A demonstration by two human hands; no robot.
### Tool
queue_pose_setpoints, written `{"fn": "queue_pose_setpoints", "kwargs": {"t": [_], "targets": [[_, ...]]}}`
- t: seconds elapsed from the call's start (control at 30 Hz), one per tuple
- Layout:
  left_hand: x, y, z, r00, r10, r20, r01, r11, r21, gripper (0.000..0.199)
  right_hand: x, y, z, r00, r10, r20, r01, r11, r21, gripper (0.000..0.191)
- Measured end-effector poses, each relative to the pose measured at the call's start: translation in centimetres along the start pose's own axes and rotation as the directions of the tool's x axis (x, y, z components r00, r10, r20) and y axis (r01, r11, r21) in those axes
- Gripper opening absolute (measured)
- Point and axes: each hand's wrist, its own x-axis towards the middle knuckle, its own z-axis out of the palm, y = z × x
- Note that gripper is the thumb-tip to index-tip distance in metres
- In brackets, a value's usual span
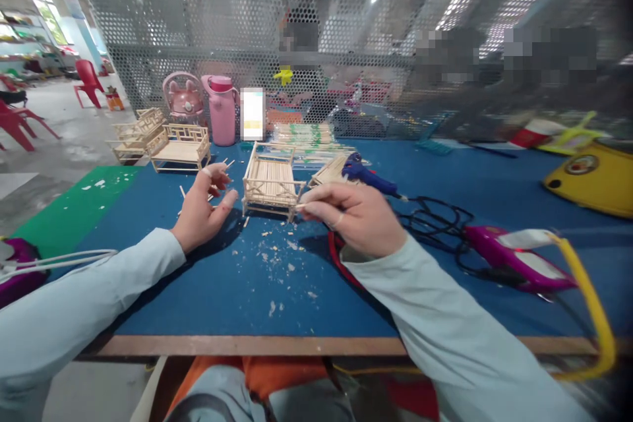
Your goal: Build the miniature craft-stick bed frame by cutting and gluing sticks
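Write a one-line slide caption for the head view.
Left hand and right hand flank a small stick-built bench on a blue tabletop, glue gun lying beyond the right hand.

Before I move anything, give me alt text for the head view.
A person's right hand pinches a pale stick at the near right corner of a small stick-built bench, while the left hand is half open to its left. Scraps litter the blue tabletop; a pink bottle stands behind, a blue glue gun lies right.
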Motion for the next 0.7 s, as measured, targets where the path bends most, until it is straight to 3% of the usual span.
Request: {"fn": "queue_pose_setpoints", "kwargs": {"t": [0.07,0.13,0.2,0.27,0.4,0.57,0.63,0.7], "targets": [[1.2,1.0,0.3,0.995,0.058,-0.086,-0.059,0.998,-0.015,0.04,0.7,-0.2,-1.4,0.997,-0.047,-0.067,0.039,0.993,-0.114,0.012],[3.0,2.4,0.6,0.987,0.127,-0.102,-0.131,0.991,-0.036,0.042,1.6,-0.4,-2.2,0.986,-0.166,-0.004,0.157,0.94,-0.304,0.011],[4.9,4.1,0.9,0.985,0.162,-0.063,-0.165,0.985,-0.044,0.045,2.3,-0.3,-2.5,0.961,-0.261,0.089,0.274,0.865,-0.421,0.012],[6.5,5.5,1.0,0.982,0.186,0.021,-0.185,0.981,-0.059,0.048,2.5,0.0,-2.3,0.95,-0.3,0.092,0.308,0.837,-0.452,0.014],[7.8,6.8,0.8,0.956,0.189,0.223,-0.163,0.978,-0.131,0.056,1.8,0.7,-1.6,0.954,-0.297,-0.032,0.258,0.874,-0.411,0.011],[7.0,6.3,0.8,0.92,0.188,0.344,-0.142,0.978,-0.152,0.063,0.8,0.8,-0.8,0.961,-0.126,-0.246,0.076,0.976,-0.206,0.006],[6.8,6.0,1.0,0.885,0.215,0.413,-0.175,0.975,-0.134,0.066,0.7,0.6,-0.5,0.952,-0.117,-0.284,0.077,0.986,-0.147,0.013],[6.7,5.7,1.2,0.852,0.241,0.464,-0.212,0.97,-0.116,0.07,0.6,0.4,-0.3,0.953,-0.151,-0.264,0.096,0.973,-0.212,0.015]]}}
